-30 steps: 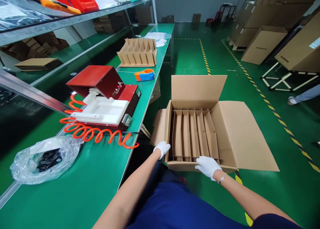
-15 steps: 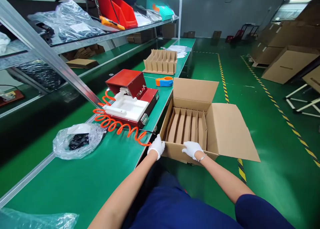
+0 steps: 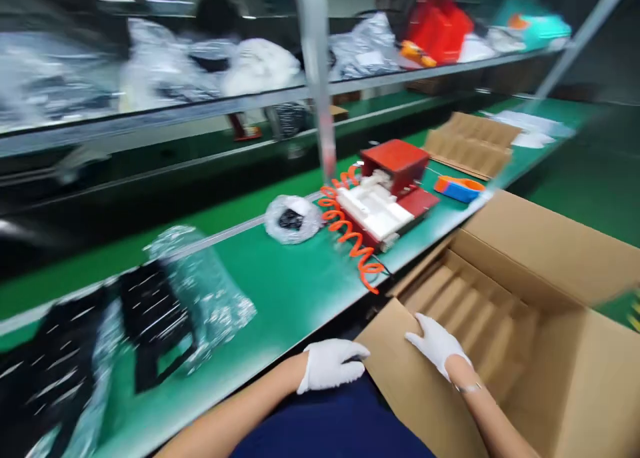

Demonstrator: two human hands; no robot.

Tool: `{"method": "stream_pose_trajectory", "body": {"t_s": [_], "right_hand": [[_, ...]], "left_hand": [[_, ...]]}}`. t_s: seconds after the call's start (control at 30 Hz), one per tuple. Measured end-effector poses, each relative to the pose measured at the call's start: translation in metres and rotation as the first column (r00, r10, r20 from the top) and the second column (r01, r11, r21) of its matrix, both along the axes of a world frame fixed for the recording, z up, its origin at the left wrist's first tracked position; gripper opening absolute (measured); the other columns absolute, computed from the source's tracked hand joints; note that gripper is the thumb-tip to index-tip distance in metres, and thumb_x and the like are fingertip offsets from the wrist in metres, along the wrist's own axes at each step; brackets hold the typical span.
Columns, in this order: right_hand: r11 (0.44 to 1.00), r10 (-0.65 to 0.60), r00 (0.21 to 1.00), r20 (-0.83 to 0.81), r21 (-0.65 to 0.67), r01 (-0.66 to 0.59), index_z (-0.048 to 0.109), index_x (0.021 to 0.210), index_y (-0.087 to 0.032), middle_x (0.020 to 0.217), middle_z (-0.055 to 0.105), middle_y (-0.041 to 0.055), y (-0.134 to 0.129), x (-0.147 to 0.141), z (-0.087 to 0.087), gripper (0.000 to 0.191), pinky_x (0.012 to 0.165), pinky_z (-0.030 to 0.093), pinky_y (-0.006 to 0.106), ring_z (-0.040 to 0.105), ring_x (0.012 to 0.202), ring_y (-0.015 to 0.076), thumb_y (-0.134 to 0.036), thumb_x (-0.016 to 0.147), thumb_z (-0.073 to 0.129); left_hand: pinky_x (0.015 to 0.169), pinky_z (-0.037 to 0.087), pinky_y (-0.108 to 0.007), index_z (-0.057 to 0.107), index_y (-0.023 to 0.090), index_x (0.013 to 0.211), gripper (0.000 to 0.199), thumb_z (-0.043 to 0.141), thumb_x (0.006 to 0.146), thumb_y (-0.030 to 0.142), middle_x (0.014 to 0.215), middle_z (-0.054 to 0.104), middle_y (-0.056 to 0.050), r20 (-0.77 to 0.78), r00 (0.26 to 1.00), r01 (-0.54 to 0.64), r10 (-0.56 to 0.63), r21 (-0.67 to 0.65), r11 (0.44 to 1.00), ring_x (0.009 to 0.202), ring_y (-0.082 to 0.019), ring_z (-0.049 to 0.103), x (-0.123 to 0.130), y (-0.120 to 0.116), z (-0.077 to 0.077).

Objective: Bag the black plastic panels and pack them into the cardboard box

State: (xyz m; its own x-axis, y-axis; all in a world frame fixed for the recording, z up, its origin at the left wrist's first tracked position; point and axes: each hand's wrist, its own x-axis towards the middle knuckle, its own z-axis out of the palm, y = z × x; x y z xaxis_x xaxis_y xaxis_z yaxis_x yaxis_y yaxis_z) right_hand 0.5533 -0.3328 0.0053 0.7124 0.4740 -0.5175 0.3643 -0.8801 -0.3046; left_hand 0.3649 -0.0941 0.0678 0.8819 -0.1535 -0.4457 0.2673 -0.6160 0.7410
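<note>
Open brown cardboard box (image 3: 563,351), 4 o'clock. My white-gloved right hand (image 3: 439,345) on its brown front flap (image 3: 417,385); can't tell grip. My white-gloved left hand (image 3: 333,365), 6 o'clock: narrow gap, thumb to fingers.

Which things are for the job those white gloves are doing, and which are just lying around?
Seem part of it:
cardboard box, with left hand and right hand by its flap
dividers inside

Probably just lying around:
red machine
orange coiled hose
blue-and-orange tool
plastic bag
</note>
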Motion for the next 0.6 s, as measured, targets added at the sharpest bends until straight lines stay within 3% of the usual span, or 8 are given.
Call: {"method": "stream_pose_trajectory", "body": {"t_s": [0.1,0.17,0.27,0.37,0.4,0.47,0.53,0.6], "right_hand": [[0.930,-0.006,0.996,-0.084,0.367,0.036,0.056,0.144,-0.017,0.149,0.059,0.0144,0.035,0.019,0.023,0.063,0.117,0.047,0.045,0.059,0.136,0.0299,-0.052,0.092,0.052],[0.834,0.157,0.954,-0.255,0.552,0.010,0.063,0.135,-0.019,0.137,0.068,0.0131,0.076,0.018,0.045,0.062,0.113,0.051,0.042,0.065,0.128,0.0279,-0.058,0.087,0.058],[0.758,0.462,0.757,-0.462,0.649,-0.067,0.071,0.117,-0.019,0.116,0.076,0.0137,0.157,-0.014,0.076,0.057,0.100,0.059,0.041,0.074,0.105,0.0270,-0.063,0.082,0.068],[0.709,0.627,0.509,-0.590,0.703,-0.059,0.071,0.112,-0.017,0.105,0.077,0.0131,0.242,-0.072,0.091,0.059,0.081,0.062,0.035,0.075,0.088,0.0225,-0.067,0.081,0.071],[0.712,0.638,0.457,-0.620,0.701,-0.043,0.069,0.113,-0.017,0.105,0.077,0.0123,0.270,-0.094,0.092,0.058,0.075,0.061,0.031,0.074,0.084,0.0204,-0.065,0.081,0.073],[0.795,0.570,0.412,-0.711,0.603,-0.059,0.063,0.124,-0.018,0.105,0.076,0.0106,0.318,-0.139,0.088,0.052,0.063,0.058,0.024,0.072,0.073,0.0147,-0.053,0.087,0.072],[0.859,0.498,0.403,-0.768,0.500,-0.110,0.053,0.135,-0.020,0.100,0.075,0.0084,0.353,-0.181,0.079,0.053,0.050,0.053,0.021,0.068,0.059,0.0121,-0.047,0.093,0.068],[0.884,0.466,0.380,-0.799,0.444,-0.148,0.052,0.132,-0.019,0.091,0.074,0.0064,0.374,-0.215,0.071,0.047,0.042,0.048,0.020,0.065,0.051,0.0122,-0.046,0.095,0.065]], "left_hand": [[0.107,0.051,-0.035,0.071,0.024,0.128,0.046,0.050,0.091,0.040,0.131,0.074,-0.005,-0.019,0.953,-0.303,0.302,-0.068,0.951,0.120,-0.024,0.069,-0.052,0.023,0.021],[0.107,0.051,-0.035,0.072,0.023,0.123,0.043,0.047,0.091,0.039,0.128,0.075,-0.005,0.017,0.865,-0.500,0.501,-0.039,0.865,0.118,-0.023,0.069,-0.089,0.034,0.029],[0.109,0.051,-0.037,0.072,0.023,0.120,0.042,0.045,0.093,0.041,0.125,0.076,-0.006,0.088,0.666,-0.742,0.741,-0.024,0.670,0.118,-0.023,0.069,-0.140,0.040,0.033],[0.113,0.050,-0.040,0.071,0.023,0.122,0.044,0.045,0.095,0.046,0.129,0.075,-0.008,0.173,0.398,-0.914,0.901,-0.015,0.406,0.123,-0.024,0.068,-0.184,0.043,0.030],[0.114,0.049,-0.042,0.070,0.022,0.123,0.045,0.046,0.094,0.047,0.131,0.074,-0.008,0.200,0.318,-0.945,0.927,-0.016,0.328,0.125,-0.025,0.067,-0.196,0.044,0.028],[0.116,0.048,-0.043,0.069,0.021,0.124,0.046,0.047,0.094,0.048,0.134,0.072,-0.010,0.240,0.202,-0.977,0.949,-0.018,0.213,0.127,-0.026,0.066,-0.220,0.050,0.023],[0.116,0.048,-0.044,0.069,0.020,0.124,0.047,0.047,0.093,0.049,0.134,0.072,-0.012,0.270,0.146,-0.989,0.952,0.002,0.151,0.126,-0.027,0.066,-0.242,0.059,0.017],[0.115,0.049,-0.045,0.070,0.019,0.120,0.047,0.046,0.093,0.050,0.131,0.073,-0.013,0.299,0.130,-0.992,0.946,0.042,0.123,0.124,-0.027,0.068,-0.263,0.070,0.010]]}}
